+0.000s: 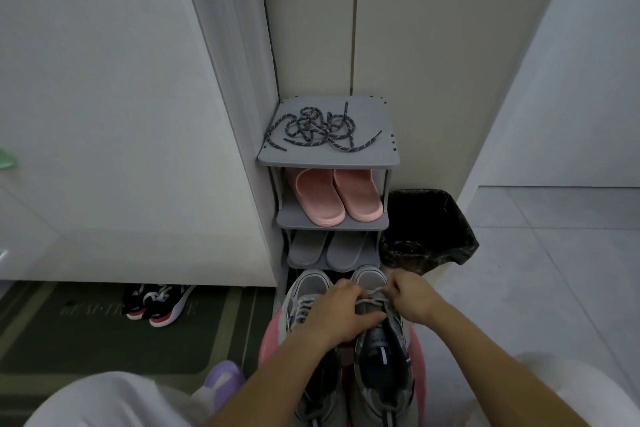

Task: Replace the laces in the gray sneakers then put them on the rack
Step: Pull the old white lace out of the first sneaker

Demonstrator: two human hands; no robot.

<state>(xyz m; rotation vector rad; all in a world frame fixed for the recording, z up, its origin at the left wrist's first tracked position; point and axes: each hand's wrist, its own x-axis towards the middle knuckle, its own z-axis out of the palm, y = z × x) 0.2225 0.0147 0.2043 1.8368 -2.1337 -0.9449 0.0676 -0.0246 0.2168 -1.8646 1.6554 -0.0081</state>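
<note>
A person seated before a narrow gray shoe rack (pixel 329 159) works on a pair of gray sneakers that stand side by side on a pink stool (pixel 268 336), toes pointing at the rack's lowest tier. The left hand (pixel 337 314) reaches across to the right gray sneaker (pixel 381 357) and grips it over the lacing, fingers curled and thumb pressed near the tongue. The right hand (pixel 414 295) is closed in a pinch on a pale gray lace (pixel 375 295), which runs taut from the eyelets up to its fingertips. The left gray sneaker (pixel 308 291) sits just beside it, partly hidden by the left forearm, with pale lacing showing across its upper.

On the rack's top shelf lies a loose tangle of dark speckled laces (pixel 322 132). A pair of pink slippers (pixel 337 198) fills the shelf below, and a pair of gray slippers (pixel 327 248) the one under that.

A bin lined with a black bag (pixel 429 225) stands on the tiled floor, touching the rack's right side. To the left, black sneakers with red and white soles (pixel 159 303) rest on a dark doormat (pixel 69 340) under a white cabinet edge. A purple slipper (pixel 223 378) shows at the lower left beside the person's pale-clad knee.
</note>
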